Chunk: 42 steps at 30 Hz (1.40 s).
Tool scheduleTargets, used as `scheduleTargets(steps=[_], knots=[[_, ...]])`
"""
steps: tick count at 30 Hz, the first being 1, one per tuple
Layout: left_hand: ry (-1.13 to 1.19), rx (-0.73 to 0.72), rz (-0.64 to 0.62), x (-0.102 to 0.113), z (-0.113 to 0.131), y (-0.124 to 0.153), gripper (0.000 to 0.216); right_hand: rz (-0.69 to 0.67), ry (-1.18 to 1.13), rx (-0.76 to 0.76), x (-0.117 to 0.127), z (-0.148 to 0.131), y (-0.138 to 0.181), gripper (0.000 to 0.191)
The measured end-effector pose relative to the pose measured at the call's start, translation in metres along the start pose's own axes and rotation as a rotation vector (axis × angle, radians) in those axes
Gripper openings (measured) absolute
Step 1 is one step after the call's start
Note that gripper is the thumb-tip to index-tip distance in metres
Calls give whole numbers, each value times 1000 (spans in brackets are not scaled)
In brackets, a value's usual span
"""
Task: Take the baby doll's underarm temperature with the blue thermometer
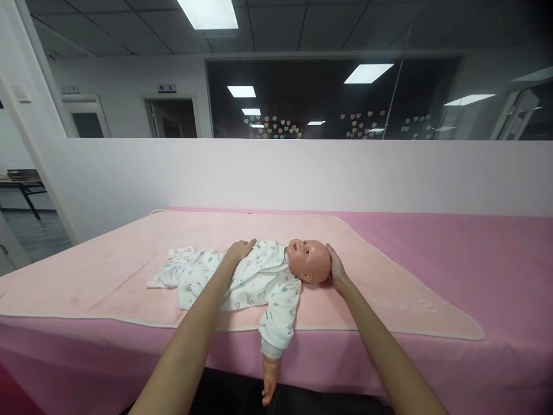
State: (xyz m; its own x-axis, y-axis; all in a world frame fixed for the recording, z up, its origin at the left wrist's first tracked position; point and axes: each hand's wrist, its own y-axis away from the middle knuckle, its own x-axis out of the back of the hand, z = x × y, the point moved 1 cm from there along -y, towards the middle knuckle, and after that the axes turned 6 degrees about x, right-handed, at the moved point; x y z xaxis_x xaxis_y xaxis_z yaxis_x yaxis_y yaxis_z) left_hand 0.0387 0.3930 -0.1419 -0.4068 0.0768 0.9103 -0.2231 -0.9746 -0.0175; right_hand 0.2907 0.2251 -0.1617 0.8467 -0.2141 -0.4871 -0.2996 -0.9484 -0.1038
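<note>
Two bare hands on one baby doll (pixel 263 279), which lies on its back on a pale peach blanket (pixel 108 276), head to the right, one arm hanging over the near edge. Left hand (pixel 239 251): flat, palm down on the doll's chest, fingers loose, gripping nothing. Right hand (pixel 334 266): open, cupped against the crown of the head. Blanket spread over a pink sheet (pixel 496 271) covering the whole surface. Behind: white partition wall (pixel 276 173), dark window (pixel 328 98) with heart stickers, ceiling light panels (pixel 207 12), doorway (pixel 173 118) at left

Pink-covered table (pixel 496 259), white partition wall (pixel 302 173), dark window with heart stickers (pixel 324 98), ceiling light panel (pixel 208 12), open doorway (pixel 171 118)
</note>
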Motion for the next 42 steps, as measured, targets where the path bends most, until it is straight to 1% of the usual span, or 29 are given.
scheduleTargets(steps=[2, 4, 7, 8, 9, 10, 14, 16, 19, 21, 26, 28, 31, 33, 36, 39, 42], knots=[[-1, -2, -4, 0, 0, 0, 72, 11, 3, -7, 2, -1, -1, 46], [-2, -2, -6, 0, 0, -1, 72, 48, 4, 21, 7, -1, -5, 47], [-1, 0, -6, 0, 0, -1, 72, 200, 7, 107, 14, -2, -8, 42], [-1, 0, -5, 0, 0, -1, 72, 238, 8, 119, 15, -3, -9, 40], [0, 0, -4, 0, 0, 0, 72, 247, 9, 114, 15, -3, -8, 40], [0, 0, -3, 0, 0, 0, 71, 224, 9, 94, 14, -2, -7, 40], [-3, -3, 1, 0, 0, 1, 72, 38, 1, -21, 1, 0, 0, 45], [-5, -4, 1, 0, 1, 1, 72, 8, -2, -40, -3, 0, 2, 47], [-3, -3, 1, 0, 1, 1, 72, 4, -5, -29, -2, 0, 1, 49], [1, -2, -1, 0, 0, 0, 71, 45, -13, 11, 5, 0, -3, 48], [6, -2, 6, -1, -1, -1, 72, 258, -23, 146, 26, -2, -14, 44], [6, -4, 8, -1, -1, -1, 72, 275, -6, 181, 29, -1, -15, 44], [4, -6, 7, -1, 0, -1, 72, 218, 63, 196, 21, 0, -13, 36], [1, -6, 7, 0, 0, 0, 72, 133, 78, 144, 13, 1, -9, 34], [-5, -4, 6, 0, 0, 0, 72, 21, 33, 54, 2, 1, -3, 39], [-10, -2, 2, 1, 1, 1, 72, -4, 16, 24, 0, 0, -1, 44], [-8, -2, -2, 1, 1, 1, 72, -1, 2, 14, 3, 1, -3, 48]])
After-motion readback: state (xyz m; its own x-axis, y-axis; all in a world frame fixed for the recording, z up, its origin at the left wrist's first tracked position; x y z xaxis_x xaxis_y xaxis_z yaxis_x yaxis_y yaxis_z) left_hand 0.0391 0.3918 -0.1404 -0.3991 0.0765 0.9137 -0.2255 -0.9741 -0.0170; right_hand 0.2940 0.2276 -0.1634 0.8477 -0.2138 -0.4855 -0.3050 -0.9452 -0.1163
